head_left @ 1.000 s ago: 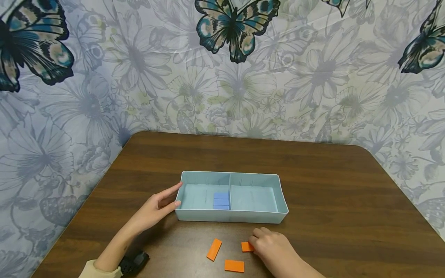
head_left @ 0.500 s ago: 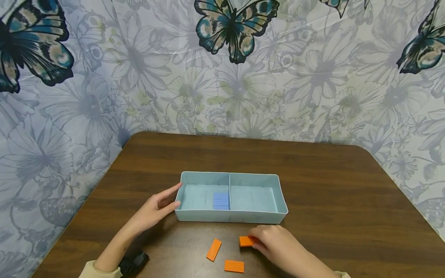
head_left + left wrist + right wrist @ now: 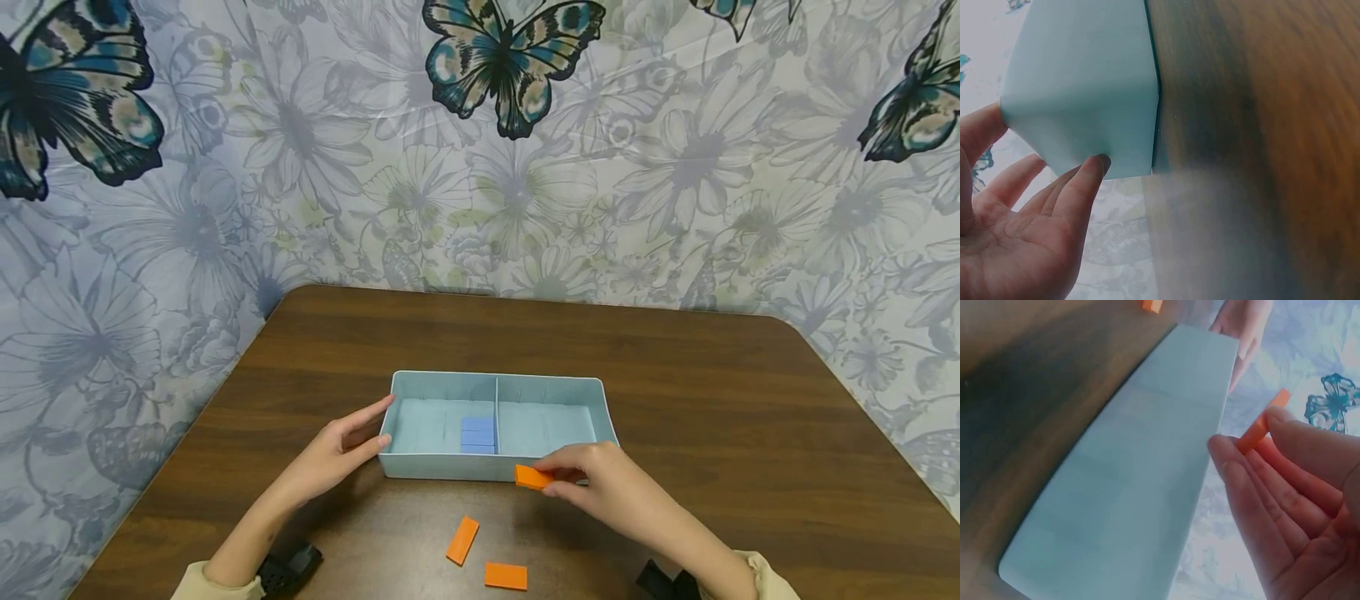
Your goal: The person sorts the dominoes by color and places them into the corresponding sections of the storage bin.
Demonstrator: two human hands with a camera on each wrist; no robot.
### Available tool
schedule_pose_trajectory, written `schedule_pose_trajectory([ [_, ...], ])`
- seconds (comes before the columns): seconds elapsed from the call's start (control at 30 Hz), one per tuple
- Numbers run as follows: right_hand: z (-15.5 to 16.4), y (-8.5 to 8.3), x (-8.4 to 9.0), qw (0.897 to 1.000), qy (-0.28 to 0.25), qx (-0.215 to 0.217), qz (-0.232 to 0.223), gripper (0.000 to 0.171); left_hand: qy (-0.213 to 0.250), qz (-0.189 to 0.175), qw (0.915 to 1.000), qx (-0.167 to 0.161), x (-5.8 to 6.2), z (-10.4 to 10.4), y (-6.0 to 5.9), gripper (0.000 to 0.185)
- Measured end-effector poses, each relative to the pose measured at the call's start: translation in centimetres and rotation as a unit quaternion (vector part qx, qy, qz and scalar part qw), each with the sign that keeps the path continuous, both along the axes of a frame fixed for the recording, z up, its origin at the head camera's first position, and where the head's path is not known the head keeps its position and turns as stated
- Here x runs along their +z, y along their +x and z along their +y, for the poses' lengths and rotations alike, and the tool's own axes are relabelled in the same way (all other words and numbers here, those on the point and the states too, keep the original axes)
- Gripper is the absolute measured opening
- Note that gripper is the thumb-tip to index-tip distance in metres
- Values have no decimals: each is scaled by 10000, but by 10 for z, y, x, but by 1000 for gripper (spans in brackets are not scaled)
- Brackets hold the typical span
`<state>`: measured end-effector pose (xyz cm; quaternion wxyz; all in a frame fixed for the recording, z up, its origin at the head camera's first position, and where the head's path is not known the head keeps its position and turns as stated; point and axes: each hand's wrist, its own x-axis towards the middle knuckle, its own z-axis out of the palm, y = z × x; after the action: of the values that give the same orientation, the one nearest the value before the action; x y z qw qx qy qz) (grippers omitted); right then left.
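A light blue two-compartment box [image 3: 450,467] stands on the table, with several blue blocks [image 3: 477,433] lying together against the divider in its left compartment. My right hand [image 3: 611,479] pinches an orange block [image 3: 529,477] between thumb and fingers, raised by the box's front rim on the right-compartment side. The right wrist view shows the same orange block [image 3: 1256,432] above the rim line. At the box's left end, my left hand [image 3: 330,454] rests with extended fingers; in the left wrist view a fingertip [image 3: 1092,165] touches the end wall.
Two more orange blocks lie on the table in front of the box: a slanted one [image 3: 462,540] and a crosswise one [image 3: 506,576]. The brown wooden table [image 3: 712,400] reaches back to a wall covering with flowers and butterflies [image 3: 517,67].
My right hand has picked up the orange block from the table and carried it up and forward to the box's front rim. My left hand has stayed at the box's left end.
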<state>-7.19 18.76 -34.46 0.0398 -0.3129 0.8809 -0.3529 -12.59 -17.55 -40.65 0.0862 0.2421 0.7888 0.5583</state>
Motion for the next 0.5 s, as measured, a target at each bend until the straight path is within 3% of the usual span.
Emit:
schedule_pose_trajectory([
  [0.3,6,-17,8,9990,-387,-208,89,22,77,7,9999,-97,-3,3,1,57],
  [0.5,6,-34,5,9983,-486,-311,71,20,86,23,10000,18,-3,1,0,57],
])
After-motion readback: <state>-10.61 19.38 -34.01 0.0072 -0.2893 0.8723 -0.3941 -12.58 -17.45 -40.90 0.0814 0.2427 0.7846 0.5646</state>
